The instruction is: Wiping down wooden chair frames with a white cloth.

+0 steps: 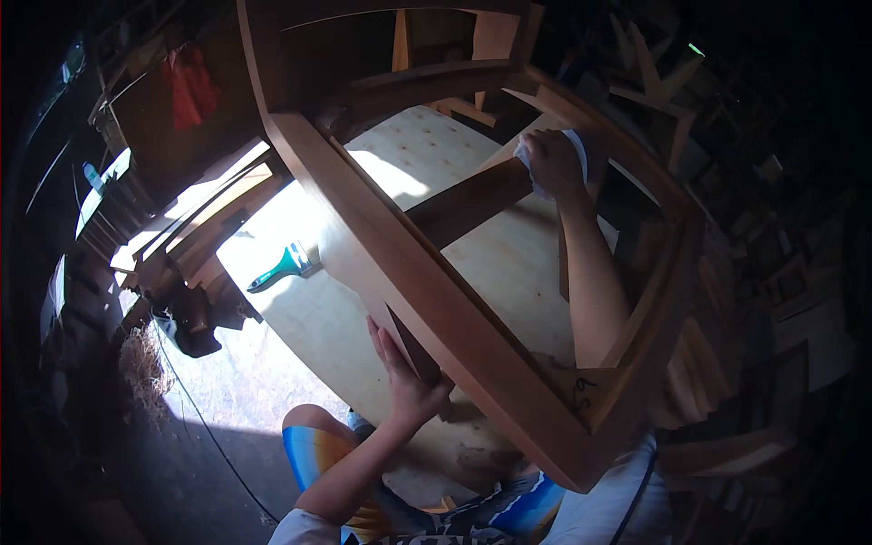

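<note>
A brown wooden chair frame (pixel 402 272) stands tilted before me, its seat opening facing up and its back at the far end. My left hand (pixel 412 392) grips a leg (pixel 417 351) below the near side rail, fingers along its outer face. Inside the seat opening, my right hand (pixel 555 163) presses a white cloth (pixel 579 146) to the end of a dark crossbar (pixel 470 204). Part of the cloth is hidden under the fingers. A handwritten mark shows on a corner block (pixel 599 392).
Under the frame lies a pale plywood board (pixel 306 340). A green-handled paintbrush (pixel 283 266) rests on it at left. A dark cable (pixel 211 443) crosses the floor, near wood shavings (pixel 146 361). Stacked timber (pixel 211 197) and a red cloth (pixel 189 85) are beyond; wooden parts (pixel 654 82) fill the dim right.
</note>
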{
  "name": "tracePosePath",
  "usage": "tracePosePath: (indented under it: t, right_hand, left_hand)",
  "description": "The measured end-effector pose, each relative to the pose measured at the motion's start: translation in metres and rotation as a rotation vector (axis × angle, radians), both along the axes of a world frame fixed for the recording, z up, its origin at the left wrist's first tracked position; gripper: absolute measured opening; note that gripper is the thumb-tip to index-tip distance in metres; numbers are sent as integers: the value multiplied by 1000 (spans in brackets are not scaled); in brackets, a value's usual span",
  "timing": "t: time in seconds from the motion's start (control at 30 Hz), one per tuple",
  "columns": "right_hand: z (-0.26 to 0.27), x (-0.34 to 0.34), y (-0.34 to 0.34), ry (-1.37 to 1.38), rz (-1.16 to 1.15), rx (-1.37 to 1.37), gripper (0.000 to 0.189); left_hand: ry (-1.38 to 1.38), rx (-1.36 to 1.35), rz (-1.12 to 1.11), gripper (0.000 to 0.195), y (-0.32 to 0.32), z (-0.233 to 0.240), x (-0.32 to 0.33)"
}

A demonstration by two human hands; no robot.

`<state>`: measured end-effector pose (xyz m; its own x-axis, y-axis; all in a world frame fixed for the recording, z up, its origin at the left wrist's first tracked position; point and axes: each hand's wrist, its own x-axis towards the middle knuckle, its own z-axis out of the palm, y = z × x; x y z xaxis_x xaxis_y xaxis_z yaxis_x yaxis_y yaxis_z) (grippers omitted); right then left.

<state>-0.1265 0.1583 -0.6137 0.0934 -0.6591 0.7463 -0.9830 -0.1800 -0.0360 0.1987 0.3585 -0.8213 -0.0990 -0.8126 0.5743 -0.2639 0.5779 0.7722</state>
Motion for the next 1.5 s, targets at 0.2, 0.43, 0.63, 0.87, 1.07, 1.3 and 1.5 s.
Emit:
tracePosePath:
  t: [0.2, 0.43, 0.63, 0.87, 1.07, 1.3, 1.5]
  right_hand:
    - [-14, 19, 41, -199, -143, 88, 42]
    - [-32, 37, 83, -6, -552, -177, 34]
    - [-58, 43, 113, 54, -217, -538, 27]
    - [-134, 124, 257, -946, -135, -176, 33]
    - [-197, 66, 349, -1262, -344, -396, 40]
    - [-224, 41, 315, -918, -696, 318, 61]
    - [-184, 40, 374, -692, -644, 191, 45]
  left_hand:
    - [-3, 152, -67, 125, -64, -16, 50]
    - [101, 306, -196, 103, -172, -14, 104]
    - [202, 433, -255, 85, -189, -54, 143]
    - [325, 630, -296, 68, -173, -132, 165]
    - [-172, 631, 109, 45, -103, -111, 111]
    - [-144, 788, 110, 30, -100, -122, 137]
    - [-262, 677, 156, 25, -27, -36, 143]
